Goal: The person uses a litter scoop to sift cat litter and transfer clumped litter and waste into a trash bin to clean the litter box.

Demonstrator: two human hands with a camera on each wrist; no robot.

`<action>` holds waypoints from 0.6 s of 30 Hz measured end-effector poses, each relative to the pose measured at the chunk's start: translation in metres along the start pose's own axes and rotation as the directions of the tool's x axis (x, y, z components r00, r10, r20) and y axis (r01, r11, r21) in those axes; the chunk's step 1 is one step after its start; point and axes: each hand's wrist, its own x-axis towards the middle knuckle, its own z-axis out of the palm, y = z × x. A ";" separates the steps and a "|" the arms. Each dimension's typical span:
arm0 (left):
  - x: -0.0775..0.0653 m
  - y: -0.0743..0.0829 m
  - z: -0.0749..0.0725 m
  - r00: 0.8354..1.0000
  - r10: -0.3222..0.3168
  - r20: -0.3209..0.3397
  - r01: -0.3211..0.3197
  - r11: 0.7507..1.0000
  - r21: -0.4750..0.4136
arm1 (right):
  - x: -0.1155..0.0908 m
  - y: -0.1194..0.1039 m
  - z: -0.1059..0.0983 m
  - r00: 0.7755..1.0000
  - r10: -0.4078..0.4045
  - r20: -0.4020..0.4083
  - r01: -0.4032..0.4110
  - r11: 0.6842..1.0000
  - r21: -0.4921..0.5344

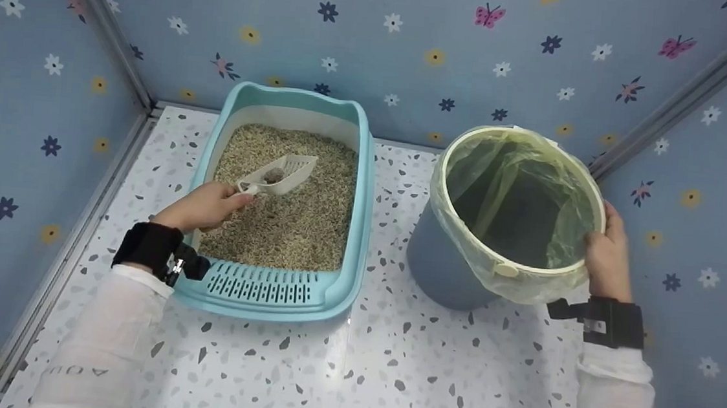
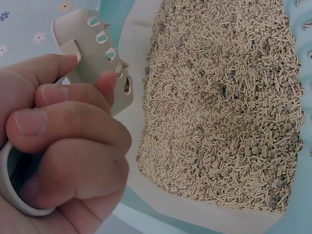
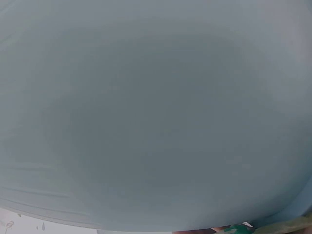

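My left hand (image 1: 204, 206) grips the handle of a white slotted litter scoop (image 1: 295, 171), its fingers curled round it in the left wrist view. In the scoop lies a brownish clump (image 1: 273, 175). The scoop is above a turquoise litter box (image 1: 363, 230) filled with pale pellet litter (image 1: 283, 230). My right hand (image 1: 607, 259) holds the right rim of a blue-grey trash bin (image 1: 446, 272), thumb at the inner edge. A yellowish bin liner (image 1: 512, 290) is folded over that rim. The right wrist view is filled by the bin's side, so this hand's fingers are hidden there.
Both containers stand on a white speckled floor (image 1: 389, 374), with a gap between them. Blue patterned panels (image 1: 375, 49) enclose the space at the back and both sides. The litter box has a slotted front ledge (image 1: 263, 284).
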 end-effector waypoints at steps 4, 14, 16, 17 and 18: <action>0.000 -0.001 0.000 0.999 0.008 -0.047 -0.006 0.999 0.039 | -0.001 -0.001 0.000 1.000 0.002 0.002 -0.002 1.000 -0.011; 0.001 0.003 0.001 0.981 0.071 -0.181 -0.043 0.987 0.153 | -0.001 0.000 0.000 1.000 0.000 0.007 0.000 1.000 -0.008; 0.000 0.004 0.001 0.979 0.076 -0.189 -0.044 0.985 0.169 | -0.001 0.001 0.000 1.000 -0.005 0.006 0.005 1.000 -0.003; 0.000 0.004 0.002 0.977 0.082 -0.197 -0.046 0.982 0.182 | 0.000 0.001 0.001 1.000 -0.007 0.005 0.007 1.000 0.005; 0.000 0.005 0.002 0.974 0.091 -0.206 -0.051 0.980 0.194 | 0.000 0.001 0.001 1.000 -0.008 0.003 0.008 1.000 0.013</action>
